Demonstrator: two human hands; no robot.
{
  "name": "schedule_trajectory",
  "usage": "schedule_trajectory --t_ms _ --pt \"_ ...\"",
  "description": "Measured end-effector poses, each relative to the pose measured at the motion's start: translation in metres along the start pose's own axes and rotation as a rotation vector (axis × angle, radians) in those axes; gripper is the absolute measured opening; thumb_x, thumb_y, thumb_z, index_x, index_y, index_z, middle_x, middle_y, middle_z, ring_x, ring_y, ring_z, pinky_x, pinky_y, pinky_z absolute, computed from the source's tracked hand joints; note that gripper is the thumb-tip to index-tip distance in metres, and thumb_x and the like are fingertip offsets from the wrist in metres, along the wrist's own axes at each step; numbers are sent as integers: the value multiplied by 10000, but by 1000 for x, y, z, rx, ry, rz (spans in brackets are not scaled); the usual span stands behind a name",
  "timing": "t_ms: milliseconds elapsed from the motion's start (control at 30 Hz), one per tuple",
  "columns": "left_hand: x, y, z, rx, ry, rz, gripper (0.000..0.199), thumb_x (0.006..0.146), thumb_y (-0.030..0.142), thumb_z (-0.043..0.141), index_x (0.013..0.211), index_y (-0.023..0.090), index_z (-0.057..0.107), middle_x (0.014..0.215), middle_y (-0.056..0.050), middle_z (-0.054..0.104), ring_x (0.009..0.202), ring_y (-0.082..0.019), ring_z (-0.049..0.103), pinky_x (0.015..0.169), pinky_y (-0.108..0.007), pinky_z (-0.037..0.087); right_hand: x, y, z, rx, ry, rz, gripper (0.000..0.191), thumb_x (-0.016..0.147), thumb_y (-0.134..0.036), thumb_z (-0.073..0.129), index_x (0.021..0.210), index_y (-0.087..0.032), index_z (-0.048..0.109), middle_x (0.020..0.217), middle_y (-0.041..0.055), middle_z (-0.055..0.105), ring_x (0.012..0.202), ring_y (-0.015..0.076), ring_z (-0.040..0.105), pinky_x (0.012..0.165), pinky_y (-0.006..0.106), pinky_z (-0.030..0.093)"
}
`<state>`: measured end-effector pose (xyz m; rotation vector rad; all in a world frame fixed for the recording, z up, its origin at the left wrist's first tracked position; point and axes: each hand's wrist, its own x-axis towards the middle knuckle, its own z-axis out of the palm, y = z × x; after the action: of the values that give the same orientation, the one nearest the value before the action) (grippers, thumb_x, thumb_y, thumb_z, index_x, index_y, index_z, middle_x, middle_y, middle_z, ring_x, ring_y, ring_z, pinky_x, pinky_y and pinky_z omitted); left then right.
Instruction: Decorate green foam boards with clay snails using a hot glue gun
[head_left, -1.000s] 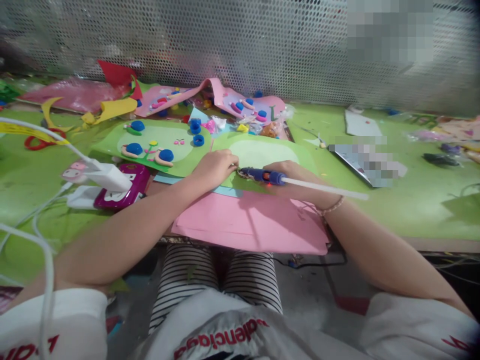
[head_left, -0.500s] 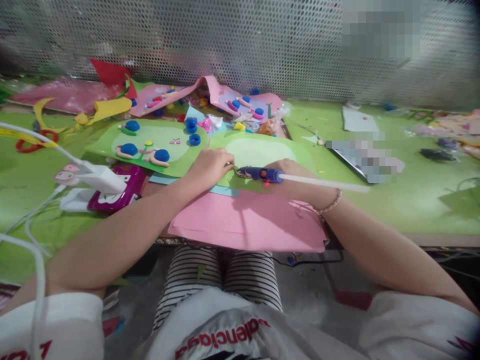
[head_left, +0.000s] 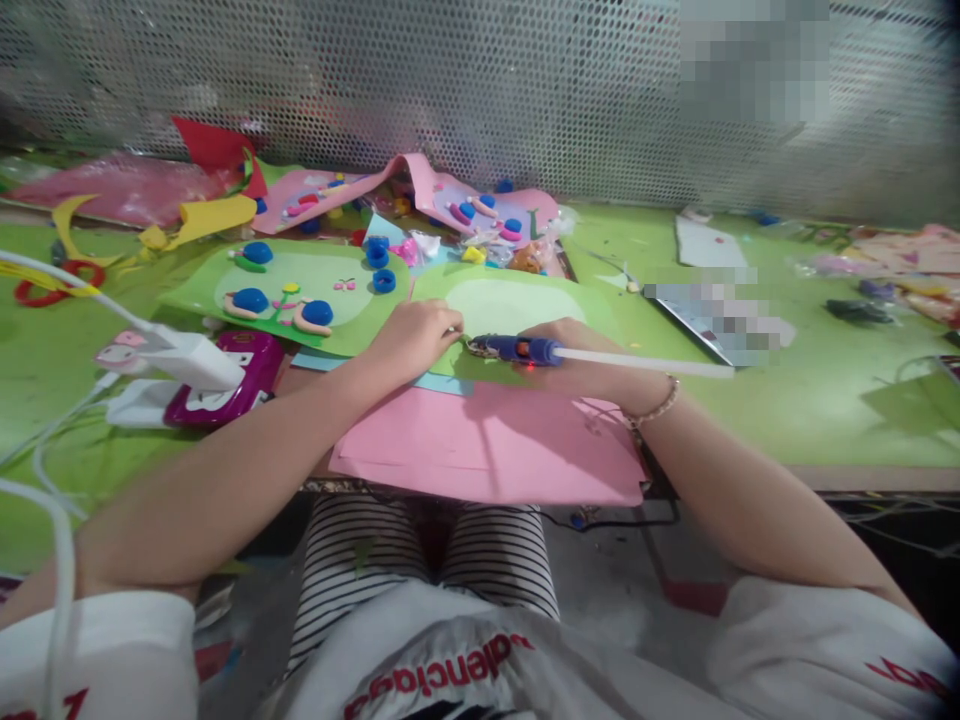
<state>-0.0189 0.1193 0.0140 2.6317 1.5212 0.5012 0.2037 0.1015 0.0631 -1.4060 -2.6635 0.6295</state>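
Observation:
My right hand (head_left: 566, 345) is wrapped round a blue glue gun (head_left: 525, 350), with a long white glue stick (head_left: 645, 362) coming out of its back. The gun's tip points left, close to the fingers of my left hand (head_left: 420, 335). Those fingers are pinched together over a green foam sheet (head_left: 480, 277) with a pale green oval (head_left: 536, 303); whatever they hold is too small to tell. To the left lies another green sheet (head_left: 202, 290) bearing blue snail-like shapes (head_left: 249, 301). Pink sheets (head_left: 487, 450) lie nearest me at the table edge.
On the left are a purple power strip (head_left: 251, 375) with white plugs and cables, and red scissors (head_left: 56, 285). Blue rings (head_left: 384, 281), pink sheets and small bags lie behind. A phone (head_left: 701, 325) lies on the right, before a perforated metal panel (head_left: 480, 100).
The whole view has shifted slightly, so everything sits a little further left. My hands keep nearly the same pose over the green sheet, with the glue gun still in my right hand.

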Motion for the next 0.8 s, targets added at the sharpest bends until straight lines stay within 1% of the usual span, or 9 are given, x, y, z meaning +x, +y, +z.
schedule_trajectory --t_ms 133,300,467,700,800 --pt "0 0 0 -9 2 4 156 861 190 562 873 167 716 864 -72 681 807 -204 619 682 -288 397 1 0 1 2 13 29 143 715 -231 527 609 -166 456 545 -26 454 521 77 345 499 236 259" --pt "0 0 0 -19 -5 6 160 864 181 557 883 168 715 882 -71 684 814 -205 617 699 -292 402 4 -4 1 -32 4 161 176 700 -246 549 589 -175 431 534 -27 428 522 82 326 502 244 270" --pt "-1 0 -1 -13 -8 -4 170 861 177 549 895 167 715 898 -73 685 831 -201 616 699 -283 406 3 -9 -2 -60 -12 232 168 690 -225 538 586 -181 414 520 -25 415 506 82 301 486 249 260" --pt "0 -1 -1 -13 -12 3 178 858 175 538 889 168 714 900 -70 688 817 -198 618 691 -283 408 4 -10 -1 -34 2 250 204 688 -218 555 565 -179 397 494 -30 393 493 79 294 475 246 248" --pt "0 -2 0 -24 1 9 177 858 189 539 883 171 713 888 -68 686 826 -200 617 691 -281 408 4 -6 0 -12 15 210 171 693 -218 559 585 -171 436 513 -29 410 515 82 302 491 247 252"
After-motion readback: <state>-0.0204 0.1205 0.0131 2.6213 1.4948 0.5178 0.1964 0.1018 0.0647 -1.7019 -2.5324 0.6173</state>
